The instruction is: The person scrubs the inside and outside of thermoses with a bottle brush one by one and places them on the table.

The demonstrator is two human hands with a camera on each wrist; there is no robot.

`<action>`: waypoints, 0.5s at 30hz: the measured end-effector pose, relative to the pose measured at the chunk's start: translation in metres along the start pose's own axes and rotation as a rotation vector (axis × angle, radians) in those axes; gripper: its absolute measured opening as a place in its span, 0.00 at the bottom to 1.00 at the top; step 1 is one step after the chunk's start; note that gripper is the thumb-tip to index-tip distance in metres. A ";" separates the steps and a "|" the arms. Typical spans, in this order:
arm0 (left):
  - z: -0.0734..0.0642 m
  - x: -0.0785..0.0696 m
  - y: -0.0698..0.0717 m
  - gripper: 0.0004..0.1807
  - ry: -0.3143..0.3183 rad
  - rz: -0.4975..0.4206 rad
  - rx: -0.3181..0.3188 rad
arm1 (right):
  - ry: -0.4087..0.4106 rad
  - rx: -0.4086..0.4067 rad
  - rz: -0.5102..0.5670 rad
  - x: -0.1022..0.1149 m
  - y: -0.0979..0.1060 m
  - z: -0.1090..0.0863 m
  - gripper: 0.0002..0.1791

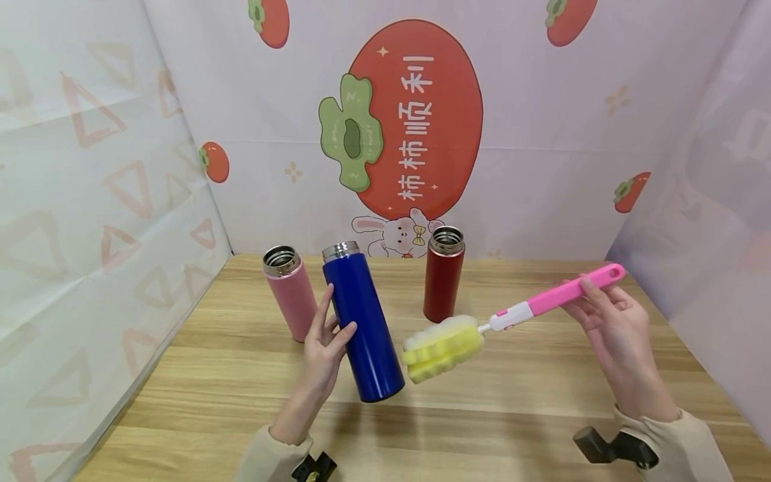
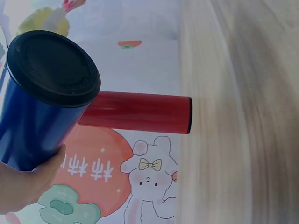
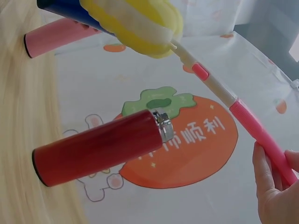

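Observation:
My left hand (image 1: 322,351) grips a blue thermos bottle (image 1: 364,328) around its side, tilted and held above the table. The bottle has no lid, and its steel mouth points up and away; in the left wrist view its black base (image 2: 53,67) faces the camera. Between thumb and fingers, my right hand (image 1: 617,325) pinches the pink handle (image 1: 569,291) of a bottle brush. The brush's yellow and white sponge head (image 1: 442,348) points left, close beside the blue bottle's lower end. In the right wrist view the sponge (image 3: 140,25) partly covers the blue bottle.
An open pink thermos bottle (image 1: 292,294) stands just left of the blue one. Farther back, an open red thermos bottle (image 1: 444,274) stands upright near the rear edge of the wooden table (image 1: 518,415). Printed cloth walls (image 1: 530,134) close off the back and both sides.

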State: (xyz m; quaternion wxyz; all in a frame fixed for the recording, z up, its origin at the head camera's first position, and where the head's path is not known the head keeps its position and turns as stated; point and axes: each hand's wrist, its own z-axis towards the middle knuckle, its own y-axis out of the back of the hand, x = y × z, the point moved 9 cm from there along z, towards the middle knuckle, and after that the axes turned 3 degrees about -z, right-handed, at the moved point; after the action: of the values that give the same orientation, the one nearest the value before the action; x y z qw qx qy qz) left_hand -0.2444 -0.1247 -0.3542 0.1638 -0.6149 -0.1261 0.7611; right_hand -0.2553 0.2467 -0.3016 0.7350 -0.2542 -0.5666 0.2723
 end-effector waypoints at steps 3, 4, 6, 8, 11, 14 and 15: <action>0.001 -0.005 0.004 0.38 -0.016 -0.018 -0.034 | -0.023 -0.004 -0.021 -0.003 0.002 -0.002 0.09; 0.001 -0.007 0.005 0.38 -0.023 -0.021 -0.045 | -0.026 -0.005 -0.024 -0.004 0.002 -0.002 0.09; 0.001 -0.010 0.007 0.38 -0.037 -0.017 -0.062 | -0.034 -0.004 -0.024 -0.006 0.003 -0.003 0.09; 0.002 -0.013 0.009 0.38 -0.056 -0.013 -0.078 | -0.042 0.006 -0.030 -0.008 0.003 -0.004 0.09; 0.002 -0.016 0.011 0.38 -0.080 -0.018 -0.100 | -0.059 0.021 -0.040 -0.011 0.003 -0.006 0.09; 0.001 -0.020 0.011 0.38 -0.102 -0.037 -0.117 | -0.059 0.037 -0.081 -0.017 0.009 -0.004 0.09; 0.001 -0.021 0.011 0.38 -0.108 -0.043 -0.120 | -0.065 0.067 -0.049 -0.027 0.027 0.004 0.09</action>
State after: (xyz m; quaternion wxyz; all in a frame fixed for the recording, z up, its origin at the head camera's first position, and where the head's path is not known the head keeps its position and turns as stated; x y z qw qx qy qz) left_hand -0.2422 -0.1436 -0.3394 0.1360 -0.5788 -0.1935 0.7804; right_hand -0.2681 0.2480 -0.3377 0.7307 -0.2067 -0.5868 0.2812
